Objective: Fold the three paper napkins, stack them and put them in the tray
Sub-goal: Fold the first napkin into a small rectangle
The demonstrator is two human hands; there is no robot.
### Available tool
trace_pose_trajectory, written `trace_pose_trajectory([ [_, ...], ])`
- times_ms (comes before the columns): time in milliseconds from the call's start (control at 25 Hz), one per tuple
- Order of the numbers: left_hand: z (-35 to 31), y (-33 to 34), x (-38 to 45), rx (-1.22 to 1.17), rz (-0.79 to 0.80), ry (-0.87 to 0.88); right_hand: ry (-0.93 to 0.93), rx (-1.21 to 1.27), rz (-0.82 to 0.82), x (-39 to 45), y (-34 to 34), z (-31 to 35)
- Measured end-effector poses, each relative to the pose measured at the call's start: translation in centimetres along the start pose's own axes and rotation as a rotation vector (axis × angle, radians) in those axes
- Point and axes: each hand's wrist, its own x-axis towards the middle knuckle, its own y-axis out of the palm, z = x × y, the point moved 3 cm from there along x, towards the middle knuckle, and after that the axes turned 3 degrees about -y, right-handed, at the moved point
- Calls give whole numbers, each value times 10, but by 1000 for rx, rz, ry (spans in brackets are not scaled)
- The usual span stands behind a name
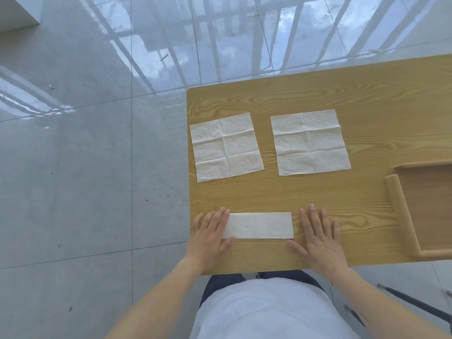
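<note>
A white paper napkin folded into a long strip [260,225] lies near the front edge of the wooden table [318,196]. My left hand [210,234] lies flat, fingers spread, over the strip's left end. My right hand [318,237] rests flat on the table just right of the strip, thumb near its lower right corner. Two unfolded square napkins lie farther back: one at the left [226,146], one at the right [310,141]. A wooden tray [403,216] stands at the right, cut off by the frame edge.
The table's left edge runs close beside the left napkin and my left hand. Beyond it is glossy grey tiled floor [85,167]. A dark thin object [415,302] shows on the floor at the lower right.
</note>
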Motion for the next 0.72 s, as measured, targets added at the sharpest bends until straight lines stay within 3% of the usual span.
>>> trace_pose_trajectory([
  [120,-3,-17,7,4,-72,-38,46,28,29,-3,-7,-23],
  [720,-21,-34,31,-203,109,-378,-1,36,95,5,-18,-49],
])
